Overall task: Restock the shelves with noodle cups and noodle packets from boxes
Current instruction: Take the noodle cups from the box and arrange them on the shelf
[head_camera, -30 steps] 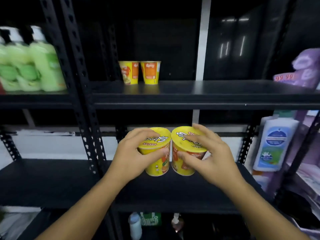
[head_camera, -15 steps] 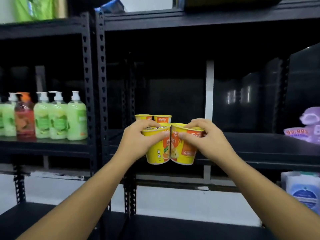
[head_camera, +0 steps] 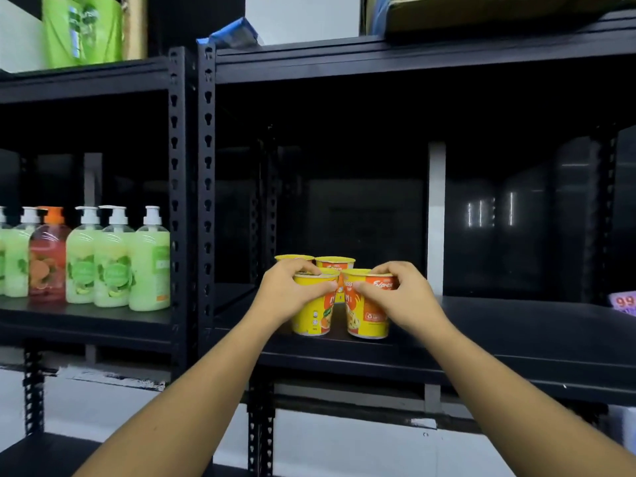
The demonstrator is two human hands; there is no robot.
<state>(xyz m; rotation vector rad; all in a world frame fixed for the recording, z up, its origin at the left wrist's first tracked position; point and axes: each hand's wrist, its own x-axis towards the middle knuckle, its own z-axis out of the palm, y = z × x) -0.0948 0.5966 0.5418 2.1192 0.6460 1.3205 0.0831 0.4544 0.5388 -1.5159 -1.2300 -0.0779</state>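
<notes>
Two yellow-and-orange noodle cups stand side by side on the black middle shelf (head_camera: 499, 342). My left hand (head_camera: 289, 292) grips the left cup (head_camera: 315, 313) round its rim. The right cup (head_camera: 364, 315) is held the same way by my right hand (head_camera: 402, 294). Both cups' bases touch the shelf board near its front edge. Just behind them stand two more noodle cups (head_camera: 335, 265), only their tops showing above my fingers.
Green and red pump bottles (head_camera: 113, 259) line the neighbouring shelf to the left, past the black perforated uprights (head_camera: 192, 201). A purple packet (head_camera: 624, 301) lies at the shelf's far right. The shelf above holds green packaging (head_camera: 82, 29) and a bag.
Both hands raised the two cups from the lower shelf level up to the middle shelf and set them down in front of the two cups standing there.
</notes>
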